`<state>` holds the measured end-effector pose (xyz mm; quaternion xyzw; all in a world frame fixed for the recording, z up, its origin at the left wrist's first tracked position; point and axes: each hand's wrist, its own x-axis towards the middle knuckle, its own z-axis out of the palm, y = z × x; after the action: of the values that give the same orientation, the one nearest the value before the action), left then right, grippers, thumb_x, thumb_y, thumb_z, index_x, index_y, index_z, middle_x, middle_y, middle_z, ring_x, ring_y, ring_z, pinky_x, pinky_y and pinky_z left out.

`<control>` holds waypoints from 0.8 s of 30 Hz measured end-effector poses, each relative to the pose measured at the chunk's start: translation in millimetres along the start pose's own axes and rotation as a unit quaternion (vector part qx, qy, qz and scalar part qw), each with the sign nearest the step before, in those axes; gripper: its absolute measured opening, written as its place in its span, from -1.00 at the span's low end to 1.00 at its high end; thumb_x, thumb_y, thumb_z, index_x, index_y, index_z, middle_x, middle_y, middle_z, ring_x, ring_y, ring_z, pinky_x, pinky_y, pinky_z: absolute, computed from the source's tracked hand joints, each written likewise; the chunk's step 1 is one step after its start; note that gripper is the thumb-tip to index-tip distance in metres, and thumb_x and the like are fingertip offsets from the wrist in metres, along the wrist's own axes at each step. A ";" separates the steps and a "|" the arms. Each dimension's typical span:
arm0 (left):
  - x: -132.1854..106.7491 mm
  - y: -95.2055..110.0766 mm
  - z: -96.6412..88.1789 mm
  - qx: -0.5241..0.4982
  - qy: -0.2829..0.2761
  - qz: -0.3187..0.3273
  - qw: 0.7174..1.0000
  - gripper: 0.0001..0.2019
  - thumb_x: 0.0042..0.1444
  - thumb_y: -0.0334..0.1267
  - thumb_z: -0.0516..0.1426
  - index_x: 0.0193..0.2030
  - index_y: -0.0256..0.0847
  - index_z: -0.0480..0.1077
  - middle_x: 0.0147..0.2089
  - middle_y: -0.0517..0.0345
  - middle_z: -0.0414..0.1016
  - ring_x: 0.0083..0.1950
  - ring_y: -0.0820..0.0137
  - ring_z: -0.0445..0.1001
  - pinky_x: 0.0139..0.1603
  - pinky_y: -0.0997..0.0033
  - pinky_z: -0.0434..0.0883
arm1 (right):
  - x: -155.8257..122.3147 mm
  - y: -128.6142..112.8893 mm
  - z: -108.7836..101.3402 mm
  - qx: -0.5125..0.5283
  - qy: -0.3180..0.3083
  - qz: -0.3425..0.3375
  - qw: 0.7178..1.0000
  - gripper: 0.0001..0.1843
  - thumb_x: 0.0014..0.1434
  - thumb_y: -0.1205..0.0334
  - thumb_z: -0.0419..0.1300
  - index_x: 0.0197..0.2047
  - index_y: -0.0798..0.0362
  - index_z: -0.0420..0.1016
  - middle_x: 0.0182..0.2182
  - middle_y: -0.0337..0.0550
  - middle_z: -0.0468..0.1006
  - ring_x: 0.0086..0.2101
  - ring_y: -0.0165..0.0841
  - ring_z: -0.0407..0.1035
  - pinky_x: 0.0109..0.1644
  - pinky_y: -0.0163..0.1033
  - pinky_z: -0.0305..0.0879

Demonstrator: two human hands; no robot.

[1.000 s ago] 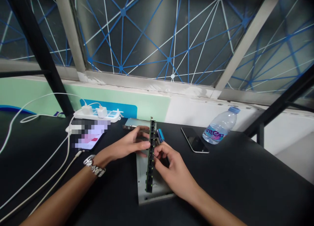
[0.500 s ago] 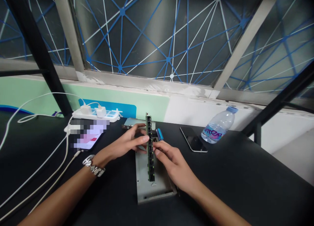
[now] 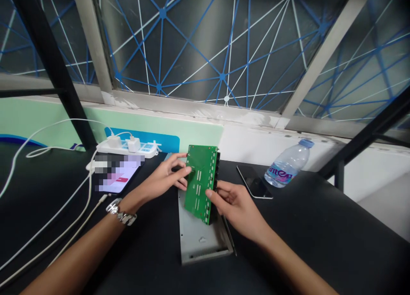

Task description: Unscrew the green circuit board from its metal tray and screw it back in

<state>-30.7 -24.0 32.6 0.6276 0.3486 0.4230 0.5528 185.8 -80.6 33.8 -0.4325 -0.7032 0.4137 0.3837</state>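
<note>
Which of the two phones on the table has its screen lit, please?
The left phone, in front of the power strip; the other phone, beside the bottle, has a dark screen.

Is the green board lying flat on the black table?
No, the left hand and right hand hold the green board tilted up over the gray metal tray.

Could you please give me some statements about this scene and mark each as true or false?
1. The left hand and right hand hold the circuit board. True.
2. The circuit board's visible face is red. False: it is green.
3. The dark-screened phone lies left of the water bottle. True.
4. The water bottle's cap is red. False: it is blue.
5. The right hand holds the dark-screened phone. False: it lies on the table.
</note>
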 end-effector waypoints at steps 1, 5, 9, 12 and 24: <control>2.0 -0.7 -2.0 0.004 0.020 0.013 1.000 -0.46 0.17 -0.03 0.18 0.22 -0.15 0.14 -0.10 0.04 0.38 -0.37 0.38 0.56 -0.30 0.22 0.57 | 1.1 0.1 -2.8 0.021 -0.011 0.018 1.000 -0.73 0.27 0.05 0.16 -0.27 0.10 0.48 -0.60 -0.32 0.31 -0.61 -0.50 0.13 -0.56 -0.34 0.07; 7.6 -5.9 -8.6 0.032 0.087 0.043 0.995 -0.61 0.20 0.04 0.12 0.00 -0.19 0.27 -0.33 0.20 0.39 -0.53 0.43 0.51 -0.55 0.43 0.49 | 1.8 -1.5 -8.2 0.078 -0.062 0.056 0.993 -0.71 0.26 0.01 0.17 -0.23 0.09 0.45 -0.68 -0.34 0.33 -0.68 -0.50 0.18 -0.60 -0.35 0.16; 8.1 -12.0 -10.9 0.073 0.089 -0.031 0.993 -0.47 0.23 0.22 -0.05 -0.45 -0.24 0.26 -0.62 0.23 0.30 -0.69 0.51 0.31 -0.74 0.58 0.24 | 0.7 -1.6 -6.7 0.100 -0.095 0.048 0.989 -0.73 0.26 0.02 0.18 -0.25 0.08 0.40 -0.65 -0.32 0.37 -0.65 -0.49 0.23 -0.56 -0.35 0.24; 7.2 -13.8 -10.2 0.090 0.076 -0.078 0.990 -0.38 0.22 0.28 -0.12 -0.59 -0.22 0.19 -0.71 0.22 0.24 -0.73 0.55 0.20 -0.76 0.60 0.12 | 2.4 0.4 -6.8 0.082 -0.089 0.053 0.991 -0.71 0.28 0.00 0.14 -0.26 0.07 0.38 -0.65 -0.32 0.36 -0.66 -0.48 0.22 -0.58 -0.35 0.22; 4.3 -3.4 -7.8 -0.008 0.026 -0.087 0.996 -0.23 0.15 0.40 -0.28 -0.60 -0.26 0.30 -0.72 0.13 0.28 -0.72 0.50 0.21 -0.71 0.54 0.11 | 8.1 6.7 -13.0 0.126 -0.056 0.081 0.987 -0.70 0.25 -0.03 0.17 -0.21 0.05 0.30 -0.54 -0.19 0.55 -0.69 -0.45 0.38 -0.68 -0.42 -0.07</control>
<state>-36.0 -16.5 30.2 0.5791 0.4131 0.3923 0.5832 196.7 -68.0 33.9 -0.4122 -0.6287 0.5524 0.3603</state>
